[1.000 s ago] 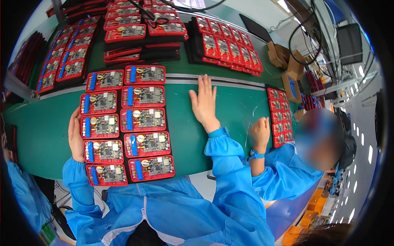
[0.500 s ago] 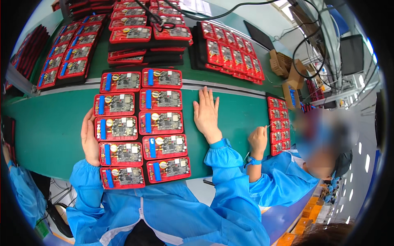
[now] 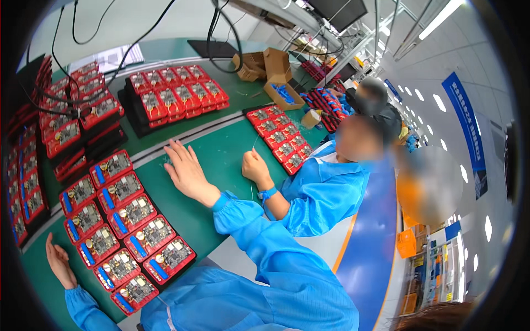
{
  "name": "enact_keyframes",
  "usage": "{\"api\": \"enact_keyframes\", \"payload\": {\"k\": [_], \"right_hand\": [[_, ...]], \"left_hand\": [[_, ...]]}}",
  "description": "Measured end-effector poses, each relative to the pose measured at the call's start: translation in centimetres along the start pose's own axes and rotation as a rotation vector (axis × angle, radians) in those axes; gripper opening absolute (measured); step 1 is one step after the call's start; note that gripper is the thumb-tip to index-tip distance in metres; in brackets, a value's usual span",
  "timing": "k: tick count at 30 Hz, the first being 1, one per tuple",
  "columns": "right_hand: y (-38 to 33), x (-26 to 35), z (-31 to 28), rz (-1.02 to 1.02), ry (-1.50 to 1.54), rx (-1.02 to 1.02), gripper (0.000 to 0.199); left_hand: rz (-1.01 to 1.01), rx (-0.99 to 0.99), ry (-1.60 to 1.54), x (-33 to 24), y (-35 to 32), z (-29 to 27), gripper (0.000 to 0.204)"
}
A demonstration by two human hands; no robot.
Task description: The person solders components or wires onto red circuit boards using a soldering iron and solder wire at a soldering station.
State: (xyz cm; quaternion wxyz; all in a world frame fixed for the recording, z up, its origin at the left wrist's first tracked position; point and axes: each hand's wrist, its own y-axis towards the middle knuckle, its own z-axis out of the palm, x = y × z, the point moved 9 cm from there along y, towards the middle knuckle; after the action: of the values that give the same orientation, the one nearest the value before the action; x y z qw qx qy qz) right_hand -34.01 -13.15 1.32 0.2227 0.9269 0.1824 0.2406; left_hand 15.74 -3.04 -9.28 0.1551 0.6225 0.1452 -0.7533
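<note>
In front of me, a black tray (image 3: 191, 263) holds two rows of red plastic cases (image 3: 139, 211), each with a circuit board, a blue strip-like part and a small round part. Beside the tray's left edge is my left hand (image 3: 61, 262), its fingers loosely bent and apart, with nothing in it. My right hand (image 3: 190, 172) is to the right of the cases at the green worktop, fingers spread and empty. Whether its palm touches the worktop I cannot tell.
A co-worker's hand (image 3: 255, 167), closed, is to my right, near another set of red cases (image 3: 279, 138). Farther back are stacked trays of cases (image 3: 176, 96), a cardboard box (image 3: 284, 95) with blue parts, and hanging black cables (image 3: 241, 49).
My view has swung to the right, so the tray appears tilted at lower left. My left hand has come away from the tray's edge. The fingers of my right hand are spread wider.
</note>
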Motion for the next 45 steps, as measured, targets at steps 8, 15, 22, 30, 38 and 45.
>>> {"api": "enact_keyframes", "payload": {"k": [8,15,22,30,38,45], "right_hand": [[3.5,9.6,-17.5,0.045,0.728,-0.074,0.019],[13.3,16.0,-26.6,-0.044,1.031,-0.09,0.022],[32.0,15.5,-28.1,0.174,1.284,-0.177,0.052],[39.9,12.1,-27.1,0.327,1.388,-0.147,0.029],[34.7,11.5,-31.7,-0.173,1.072,-0.035,0.029],[29.0,11.2,-33.6,-0.363,1.108,-0.03,0.031]], "left_hand": [[0.111,0.011,-0.264,-0.7,1.0,2.1,0.04],[0.143,0.228,-0.706,-2.7,-0.4,2.6,0.017],[0.176,0.134,-0.347,-2.7,-0.2,4.1,0.015],[0.174,0.271,-0.193,-3.4,-0.6,5.4,0.02],[0.073,0.171,-0.135,-2.9,0.0,4.7,0.02],[0.129,0.107,-0.009,-3.6,-1.5,4.6,0.019]]}}
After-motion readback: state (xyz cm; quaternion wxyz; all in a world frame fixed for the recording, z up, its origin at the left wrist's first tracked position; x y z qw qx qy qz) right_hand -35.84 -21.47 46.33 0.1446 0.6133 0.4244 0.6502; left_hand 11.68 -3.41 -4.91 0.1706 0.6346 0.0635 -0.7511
